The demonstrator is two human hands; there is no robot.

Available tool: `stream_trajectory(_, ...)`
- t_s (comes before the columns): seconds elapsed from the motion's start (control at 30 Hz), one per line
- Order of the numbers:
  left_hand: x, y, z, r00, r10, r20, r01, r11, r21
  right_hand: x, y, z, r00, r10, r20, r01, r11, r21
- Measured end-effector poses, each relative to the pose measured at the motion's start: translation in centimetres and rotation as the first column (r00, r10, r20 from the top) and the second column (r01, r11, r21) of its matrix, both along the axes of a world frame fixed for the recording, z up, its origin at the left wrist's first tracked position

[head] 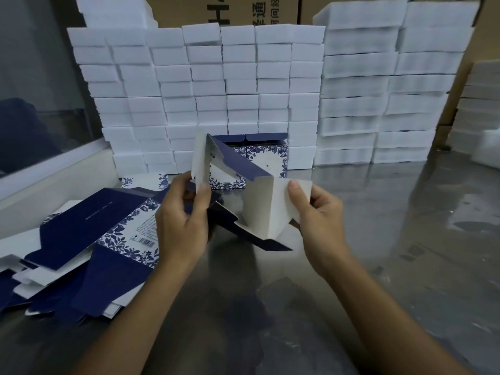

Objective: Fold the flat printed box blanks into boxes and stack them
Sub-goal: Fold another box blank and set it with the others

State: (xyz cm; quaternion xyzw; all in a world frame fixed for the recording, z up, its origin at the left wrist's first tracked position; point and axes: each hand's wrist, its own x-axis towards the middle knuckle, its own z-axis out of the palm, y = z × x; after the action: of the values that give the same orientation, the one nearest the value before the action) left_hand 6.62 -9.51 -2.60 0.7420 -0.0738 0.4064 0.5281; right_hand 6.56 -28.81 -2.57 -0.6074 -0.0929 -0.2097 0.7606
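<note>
- Half-folded box blank (259,209) pinched by left hand (181,223) and right hand (319,212), hands apart.
- Left of it: pile of flat blanks (89,244).
- Behind it: folded boxes (266,155).

I have one half-folded blank (243,190) up between my two hands, left (181,223) and right (319,215). Two folded printed boxes (266,155) stand side by side at the far middle of the desk (378,239). The loose pile of flat blanks (89,239) at near left overlaps too much to count. The white blocks (205,85) stacked along the far side are too many to count.
</note>
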Motion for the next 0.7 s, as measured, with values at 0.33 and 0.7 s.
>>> stream_trajectory(0.33,-0.5,0.4,-0.3,0.988,-0.028,0.15,0.003,0.986,0.167,0.7,-1.4,0.6,0.996,0.083,-0.041,-0.063,0.933,0.354)
stream_trajectory(0.7,0.3,0.3,-0.5,0.995,0.074,0.068,-0.072,0.997,-0.031,1.1,-2.3,-1.0,0.883,-0.176,0.435,0.379,0.813,-0.441)
